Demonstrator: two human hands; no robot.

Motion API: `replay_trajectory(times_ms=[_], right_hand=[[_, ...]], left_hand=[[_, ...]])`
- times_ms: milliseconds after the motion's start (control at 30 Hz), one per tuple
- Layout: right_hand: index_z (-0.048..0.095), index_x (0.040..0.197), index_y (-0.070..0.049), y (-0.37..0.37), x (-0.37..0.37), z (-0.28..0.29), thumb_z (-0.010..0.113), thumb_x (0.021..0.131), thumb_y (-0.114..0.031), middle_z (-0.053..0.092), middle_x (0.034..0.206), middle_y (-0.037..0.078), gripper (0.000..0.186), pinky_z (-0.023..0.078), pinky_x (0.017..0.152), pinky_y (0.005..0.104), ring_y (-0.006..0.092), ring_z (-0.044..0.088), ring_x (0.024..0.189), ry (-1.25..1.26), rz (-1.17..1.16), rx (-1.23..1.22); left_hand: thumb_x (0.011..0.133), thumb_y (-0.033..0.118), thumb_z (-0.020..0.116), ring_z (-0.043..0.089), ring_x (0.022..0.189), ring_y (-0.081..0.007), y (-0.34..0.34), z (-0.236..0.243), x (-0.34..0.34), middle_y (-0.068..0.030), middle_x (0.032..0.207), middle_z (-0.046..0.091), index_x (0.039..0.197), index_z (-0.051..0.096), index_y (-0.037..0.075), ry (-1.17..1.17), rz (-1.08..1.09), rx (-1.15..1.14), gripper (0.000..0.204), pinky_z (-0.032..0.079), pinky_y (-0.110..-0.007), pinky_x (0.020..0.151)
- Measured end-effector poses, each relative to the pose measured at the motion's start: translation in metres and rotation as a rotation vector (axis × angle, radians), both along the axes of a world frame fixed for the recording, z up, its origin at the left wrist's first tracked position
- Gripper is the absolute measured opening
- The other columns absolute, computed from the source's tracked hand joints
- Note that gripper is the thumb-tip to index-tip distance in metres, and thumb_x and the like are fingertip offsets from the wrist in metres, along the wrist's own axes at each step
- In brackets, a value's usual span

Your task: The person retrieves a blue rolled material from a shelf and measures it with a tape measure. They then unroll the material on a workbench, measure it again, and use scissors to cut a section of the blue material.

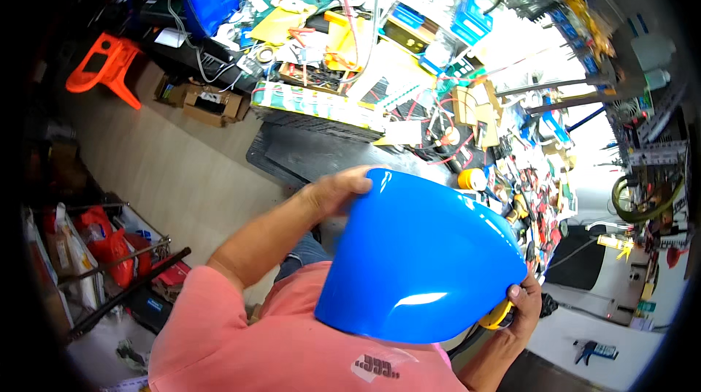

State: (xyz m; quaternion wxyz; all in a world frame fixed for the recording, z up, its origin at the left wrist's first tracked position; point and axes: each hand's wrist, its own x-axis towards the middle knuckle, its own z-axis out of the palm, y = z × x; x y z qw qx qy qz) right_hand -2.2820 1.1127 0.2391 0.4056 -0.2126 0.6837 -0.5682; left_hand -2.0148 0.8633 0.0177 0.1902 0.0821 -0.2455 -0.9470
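A large, glossy, curved blue panel (420, 253) is held up in front of my pink shirt. My left hand (339, 191) is closed on its upper left corner, thumb on the front face and fingers mostly hidden behind. At the panel's lower right edge, my right hand (522, 303) grips with its thumb on the rim. A yellow and black object (496, 315) shows just behind that edge, against my right hand; I cannot make out whether the hand also holds it.
Ahead stands a heavily cluttered workbench with cables, boxes, tools and a yellow tape roll (472, 179). An orange plastic stool (106, 70) and cardboard boxes (208, 107) are at back left. Red bags (109, 246) and metal bars lie lower left. A caulking gun (595, 350) is at lower right.
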Motion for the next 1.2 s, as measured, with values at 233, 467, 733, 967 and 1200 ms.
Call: replay_trajectory(times_ms=[233,467,733,967,1200], right_hand=[[0.07,0.099,-0.001,0.001,-0.027,-0.006,0.086,0.078,-0.02,0.072,0.092,0.006,0.033,0.053,0.073,0.0282,0.0146,0.066,0.077,0.05,0.025,0.016],[0.07,0.107,-0.001,0.027,-0.072,-0.003,0.087,0.081,-0.025,0.074,0.096,0.006,0.039,0.053,0.076,0.0283,0.0143,0.068,0.081,0.112,-0.043,-0.018],[0.064,0.092,-0.01,0.048,-0.098,0.015,0.08,0.09,-0.023,0.067,0.085,0.0,0.021,0.052,0.073,0.027,0.0106,0.064,0.078,0.262,-0.014,0.191],[0.051,0.07,-0.013,0.061,-0.147,-0.094,0.076,0.088,-0.009,0.048,0.071,-0.008,0.031,0.035,0.063,0.0299,0.0065,0.044,0.069,0.348,0.063,0.516],[0.066,0.078,-0.006,0.069,-0.136,-0.202,0.08,0.09,-0.01,0.06,0.074,-0.002,0.019,0.044,0.065,0.0307,0.0094,0.054,0.068,0.112,0.069,0.609]], left_hand=[[0.087,0.063,0.079,0.066,0.122,-0.0289,0.075,-0.021,0.003,-0.0193,0.137,0.067,0.143,0.06,0.003,0.207,0.102,0.41,0.084,0.058,-0.046,0.1],[0.085,0.05,0.084,0.072,0.11,-0.032,0.102,-0.062,0.012,-0.0164,0.123,0.074,0.14,0.064,0.004,0.552,-0.092,0.657,0.075,0.06,-0.05,0.097],[0.066,0.048,0.094,0.066,0.121,-0.0338,0.057,-0.058,0.021,-0.0201,0.134,0.066,0.146,0.057,0.005,0.1,-0.099,0.385,0.098,0.057,-0.049,0.102],[0.072,0.03,0.092,0.067,0.121,-0.0289,0.04,-0.046,0.026,-0.016,0.137,0.065,0.153,0.047,0.002,-0.178,0.012,0.246,0.097,0.058,-0.045,0.103],[0.076,0.028,0.091,0.064,0.123,-0.033,0.054,-0.086,0.051,-0.0226,0.136,0.061,0.156,0.035,-0.001,-0.792,0.171,-0.216,0.101,0.056,-0.047,0.104]])
